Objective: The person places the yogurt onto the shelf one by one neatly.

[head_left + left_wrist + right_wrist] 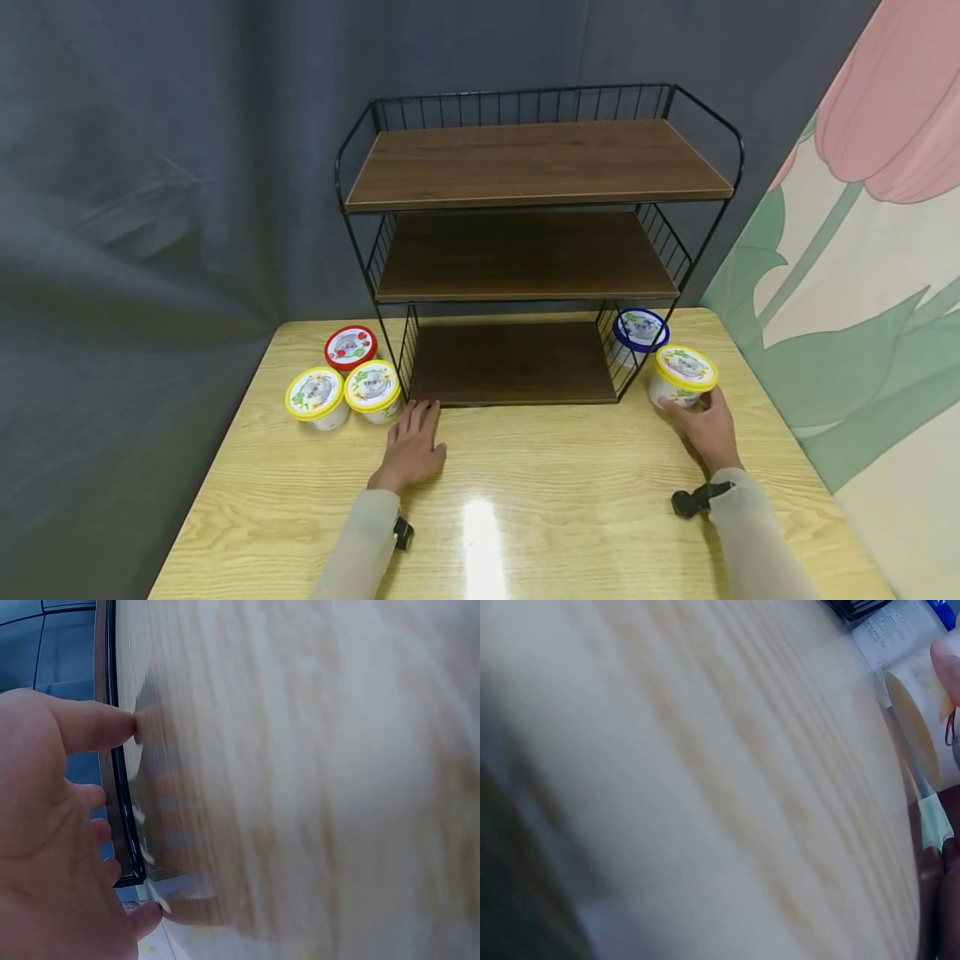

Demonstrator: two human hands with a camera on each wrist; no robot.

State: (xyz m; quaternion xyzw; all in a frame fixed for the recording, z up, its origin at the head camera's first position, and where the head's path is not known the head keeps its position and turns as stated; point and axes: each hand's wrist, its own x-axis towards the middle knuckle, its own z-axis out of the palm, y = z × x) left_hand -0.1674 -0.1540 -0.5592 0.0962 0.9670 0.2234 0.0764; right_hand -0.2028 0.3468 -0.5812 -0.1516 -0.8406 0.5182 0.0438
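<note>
My right hand (708, 429) grips a white paper tub with a yellow lid (685, 368) by its side, at the right of the rack. In the right wrist view, that tub's side (919, 705) is slightly tilted and its base shows above the table. Behind it stands a tub with a blue lid (642, 327), partly hidden by the rack's side. My left hand (411, 450) rests on the table with its fingers stretched out at the front left corner of the rack's bottom shelf. Beside those fingertips is another yellow-lidded tub (372, 388).
A three-tier black wire rack with brown wooden shelves (513, 358) stands at the back of the wooden table (540, 467). Left of it are a red-lidded tub (350, 345) and one more yellow-lidded tub (315, 395). A dark curtain (480, 50) hangs behind.
</note>
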